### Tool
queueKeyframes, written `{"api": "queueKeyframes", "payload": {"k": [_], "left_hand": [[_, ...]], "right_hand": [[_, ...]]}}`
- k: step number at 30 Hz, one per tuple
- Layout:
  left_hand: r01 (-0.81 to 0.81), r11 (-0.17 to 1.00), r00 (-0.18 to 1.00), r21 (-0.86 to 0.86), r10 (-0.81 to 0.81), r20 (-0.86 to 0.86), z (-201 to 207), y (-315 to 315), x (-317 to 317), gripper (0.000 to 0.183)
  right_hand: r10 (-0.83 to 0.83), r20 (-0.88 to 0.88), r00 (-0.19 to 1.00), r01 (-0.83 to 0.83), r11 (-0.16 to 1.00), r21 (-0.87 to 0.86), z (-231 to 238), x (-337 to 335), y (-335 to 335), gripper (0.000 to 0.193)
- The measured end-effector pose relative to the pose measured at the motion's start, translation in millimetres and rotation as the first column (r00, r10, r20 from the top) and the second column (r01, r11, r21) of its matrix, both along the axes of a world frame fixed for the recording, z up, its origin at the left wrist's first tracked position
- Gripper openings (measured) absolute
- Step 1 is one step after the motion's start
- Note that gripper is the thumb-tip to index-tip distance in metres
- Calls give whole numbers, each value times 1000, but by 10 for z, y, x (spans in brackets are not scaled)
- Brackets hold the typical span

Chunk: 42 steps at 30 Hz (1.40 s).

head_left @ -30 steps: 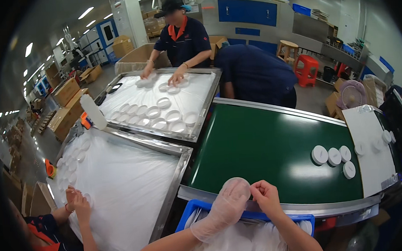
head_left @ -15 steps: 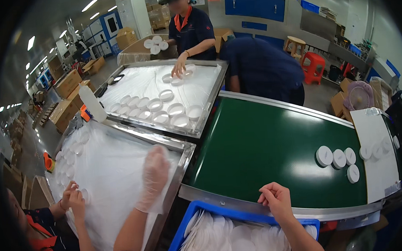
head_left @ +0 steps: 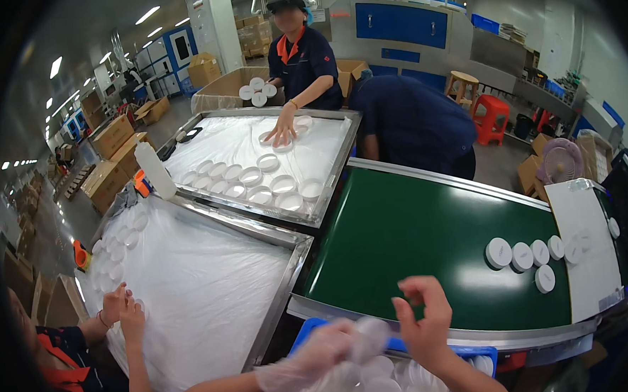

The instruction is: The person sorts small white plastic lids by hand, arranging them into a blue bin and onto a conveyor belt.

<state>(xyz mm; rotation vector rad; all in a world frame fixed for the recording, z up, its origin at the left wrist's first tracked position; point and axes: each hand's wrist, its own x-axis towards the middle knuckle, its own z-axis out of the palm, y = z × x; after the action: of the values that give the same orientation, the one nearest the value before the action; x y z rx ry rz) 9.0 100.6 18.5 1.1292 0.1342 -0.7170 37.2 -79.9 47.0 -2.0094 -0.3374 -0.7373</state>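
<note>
- Conveyor belt (head_left: 408,233): deep green, plain.
- Round caps (head_left: 499,253) near belt's right edge: white, small dark marks.
- Crate (head_left: 308,332) at belt's near edge: blue.
- Discs (head_left: 382,390) inside: translucent white.
- Left-hand glove (head_left: 303,363): clear, whitish.
- Standing co-worker's shirt (head_left: 315,62): navy, orange at neck.

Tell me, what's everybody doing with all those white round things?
The person's gloved left hand has a blurry white disc by its fingers, over a blue bin of white discs. The bare right hand looks empty beside it. White lids sit on the green belt. Across, a co-worker holds several lids and touches more on the far table.
</note>
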Motion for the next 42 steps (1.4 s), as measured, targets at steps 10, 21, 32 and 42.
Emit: {"api": "queueKeyframes", "payload": {"k": [10, 21, 32, 42], "left_hand": [[404, 871, 908, -280, -419, 9, 234, -924, -677, 15], [47, 920, 974, -390, 43, 220, 919, -345, -994, 73], [-312, 778, 861, -544, 474, 184, 861, 299, -1083, 33], [-464, 778, 824, -424, 555, 115, 677, 519, -1061, 31]], "right_hand": [[277, 446, 851, -197, 956, -219, 1077, -198, 725, 37], [12, 130, 991, 14, 981, -195, 425, -441, -337, 23], [184, -324, 928, -356, 691, -629, -635, -1523, -344, 26], [201, -613, 764, -574, 644, -505, -804, -1274, -184, 29]]}}
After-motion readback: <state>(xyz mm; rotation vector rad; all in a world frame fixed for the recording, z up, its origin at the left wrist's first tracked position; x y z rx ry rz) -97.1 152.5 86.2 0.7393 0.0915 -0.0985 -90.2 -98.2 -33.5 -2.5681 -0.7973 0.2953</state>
